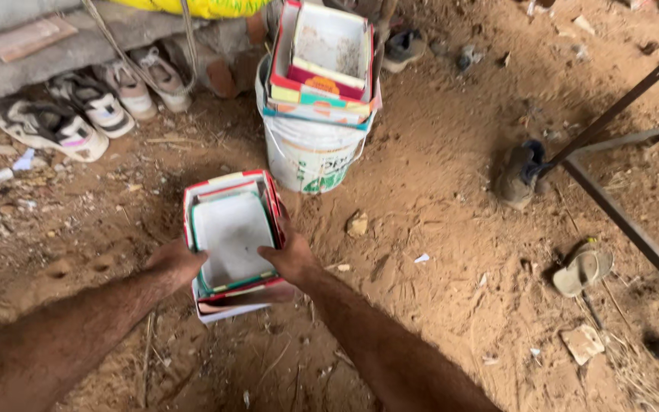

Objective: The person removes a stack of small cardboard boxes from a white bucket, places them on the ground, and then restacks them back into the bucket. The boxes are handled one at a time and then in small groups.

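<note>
Both hands clamped on nested boxes above dirt: left hand at left edge, right hand at right edge, fingers curled around rims. Long axis pointing away, toward bucket just beyond.

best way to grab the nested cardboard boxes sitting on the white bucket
Probably by the two long outer walls of the red-edged nested cardboard boxes, coming from above with a hand on each side: they sit open-topped across the white plastic bucket, overhanging its rim, with nothing on top.

open red-edged cardboard boxes, nested, white inside, on dirt ground
</note>
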